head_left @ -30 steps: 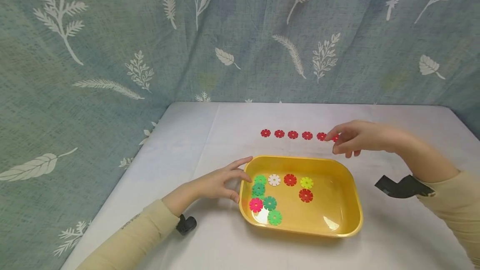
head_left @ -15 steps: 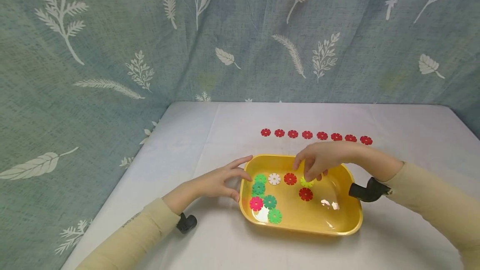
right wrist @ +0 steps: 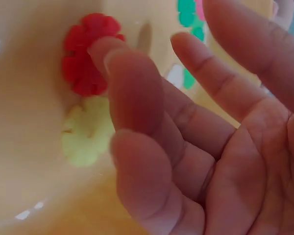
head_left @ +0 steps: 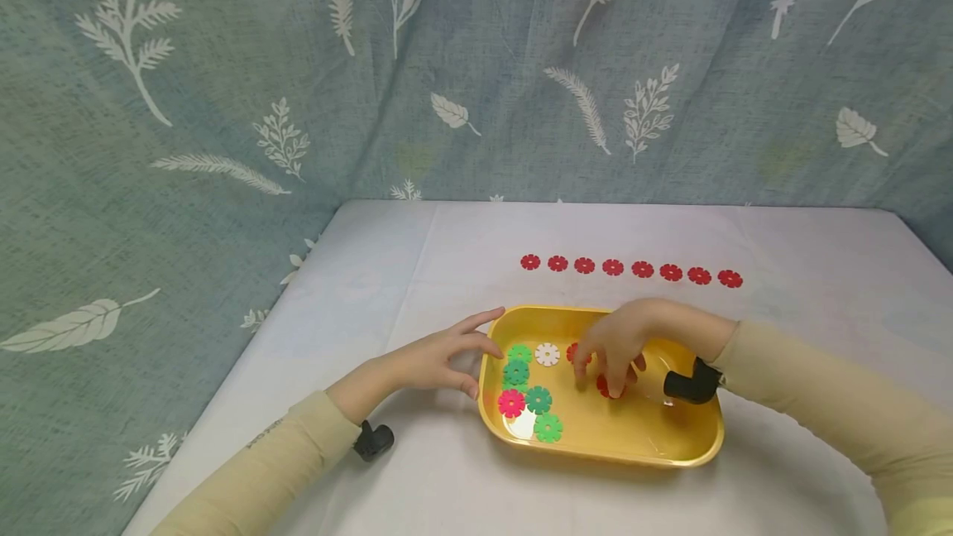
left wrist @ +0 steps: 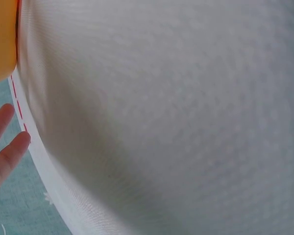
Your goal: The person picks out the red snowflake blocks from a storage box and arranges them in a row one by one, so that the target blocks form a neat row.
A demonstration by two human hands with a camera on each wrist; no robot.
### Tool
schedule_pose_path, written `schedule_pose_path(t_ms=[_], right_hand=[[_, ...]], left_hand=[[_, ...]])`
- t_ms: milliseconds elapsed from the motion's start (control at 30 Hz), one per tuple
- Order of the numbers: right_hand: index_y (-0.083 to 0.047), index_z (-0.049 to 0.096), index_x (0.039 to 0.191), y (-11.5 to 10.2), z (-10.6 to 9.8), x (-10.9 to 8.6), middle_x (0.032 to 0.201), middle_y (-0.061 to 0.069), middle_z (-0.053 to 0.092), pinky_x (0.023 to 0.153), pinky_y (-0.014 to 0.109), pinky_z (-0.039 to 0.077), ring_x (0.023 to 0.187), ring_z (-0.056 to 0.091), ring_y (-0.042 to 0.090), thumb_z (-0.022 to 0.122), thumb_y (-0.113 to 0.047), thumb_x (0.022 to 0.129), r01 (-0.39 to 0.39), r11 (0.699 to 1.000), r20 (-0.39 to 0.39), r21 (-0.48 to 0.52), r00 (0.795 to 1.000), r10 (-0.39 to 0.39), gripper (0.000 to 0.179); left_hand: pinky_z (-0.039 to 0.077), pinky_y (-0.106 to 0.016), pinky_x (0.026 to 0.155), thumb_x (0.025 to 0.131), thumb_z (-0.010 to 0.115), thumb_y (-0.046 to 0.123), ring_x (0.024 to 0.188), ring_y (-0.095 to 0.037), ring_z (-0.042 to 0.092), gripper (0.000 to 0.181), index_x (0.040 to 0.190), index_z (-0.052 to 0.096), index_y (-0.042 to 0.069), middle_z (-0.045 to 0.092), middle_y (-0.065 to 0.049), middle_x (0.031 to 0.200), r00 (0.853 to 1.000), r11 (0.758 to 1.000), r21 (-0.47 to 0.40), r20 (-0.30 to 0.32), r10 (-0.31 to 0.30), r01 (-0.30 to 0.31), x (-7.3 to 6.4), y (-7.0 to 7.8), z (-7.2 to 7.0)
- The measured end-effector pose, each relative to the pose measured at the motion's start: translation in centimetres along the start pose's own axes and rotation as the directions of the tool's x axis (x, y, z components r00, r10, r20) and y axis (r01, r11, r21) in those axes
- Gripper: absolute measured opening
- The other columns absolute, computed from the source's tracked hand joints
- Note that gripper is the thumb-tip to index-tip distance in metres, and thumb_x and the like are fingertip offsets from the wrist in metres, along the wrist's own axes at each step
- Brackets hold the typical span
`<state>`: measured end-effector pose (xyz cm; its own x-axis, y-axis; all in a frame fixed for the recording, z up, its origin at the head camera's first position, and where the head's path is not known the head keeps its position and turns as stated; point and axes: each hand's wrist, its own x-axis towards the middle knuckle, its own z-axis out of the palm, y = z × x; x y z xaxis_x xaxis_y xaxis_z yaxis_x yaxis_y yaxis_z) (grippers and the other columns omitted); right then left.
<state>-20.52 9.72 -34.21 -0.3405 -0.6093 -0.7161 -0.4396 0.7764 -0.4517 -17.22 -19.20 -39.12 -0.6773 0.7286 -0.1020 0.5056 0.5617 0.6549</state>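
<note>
My left hand (head_left: pixel 442 360) rests at the left end of a yellow tray (head_left: pixel 655 441), fingers spread, fingertips at the rim. Inside the tray, my right hand (head_left: pixel 625 339) reaches down with loosely bent fingers. In the right wrist view one fingertip touches a red notched plastic disc (right wrist: pixel 85 61); a yellow disc (right wrist: pixel 85 134) lies right beside it. Another red disc (head_left: pixel 573 351) is partly covered by the right hand in the head view. A white disc (head_left: pixel 547 354), a pink disc (head_left: pixel 511 404) and several green discs (head_left: pixel 548 428) lie toward the tray's left side.
Behind the tray, several red discs (head_left: pixel 613 267) lie in a straight, evenly spaced row on the white tablecloth (head_left: pixel 447 255). A blue-green leaf-patterned curtain (head_left: pixel 506 64) hangs along the back and left of the table.
My right hand has moved from the right part of the red row down and left into the tray, passing over the yellow disc to the red one. My left hand stays put.
</note>
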Motion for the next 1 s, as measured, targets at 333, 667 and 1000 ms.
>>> schedule_pose_path(t_ms=[333, 667, 1000], right_hand=[[-0.028, 0.058, 0.093, 1.0, 0.5, 0.8, 0.081, -0.001, 0.052, 0.052, 0.026, 0.051, 0.054, 0.053, 0.014, 0.074, -0.016, 0.076, -0.02, 1.0, 0.033, -0.015, 0.999, 0.021, 0.026], [-0.024, 0.052, 0.096, 1.1, 1.5, 2.6, 0.071, -0.005, 0.048, 0.048, 0.017, 0.038, 0.051, 0.042, 0.009, 0.071, -0.01, 0.077, 0.136, 0.991, -0.081, 0.006, 0.988, -0.135, 0.03], [-0.019, 0.053, 0.094, 1.0, 1.9, 3.5, 0.065, -0.007, 0.048, 0.053, 0.016, 0.037, 0.059, 0.044, 0.005, 0.07, -0.011, 0.079, 0.207, 0.97, -0.209, -0.131, 0.95, -0.231, 0.024]], left_hand=[[0.026, -0.046, 0.109, 0.066, 0.075, 0.041, 0.139, -0.022, 0.019, 0.053, 0.113, 0.058, 0.022, 0.013, 0.006, 0.153, 1.0, 1.0, 0.003, -0.002, 0.005, -0.005, 0.1, -0.2, 0.1], [0.027, -0.046, 0.109, 0.067, 0.074, 0.041, 0.139, -0.022, 0.019, 0.053, 0.113, 0.058, 0.021, 0.014, 0.006, 0.153, 1.0, 1.0, -0.002, -0.004, 0.011, -0.011, 0.1, -0.3, 0.1], [0.027, -0.048, 0.108, 0.067, 0.073, 0.044, 0.138, -0.024, 0.019, 0.054, 0.113, 0.058, 0.021, 0.013, 0.005, 0.153, 0.999, 0.999, -0.011, -0.008, 0.033, -0.033, 0.0, -0.3, 0.1]])
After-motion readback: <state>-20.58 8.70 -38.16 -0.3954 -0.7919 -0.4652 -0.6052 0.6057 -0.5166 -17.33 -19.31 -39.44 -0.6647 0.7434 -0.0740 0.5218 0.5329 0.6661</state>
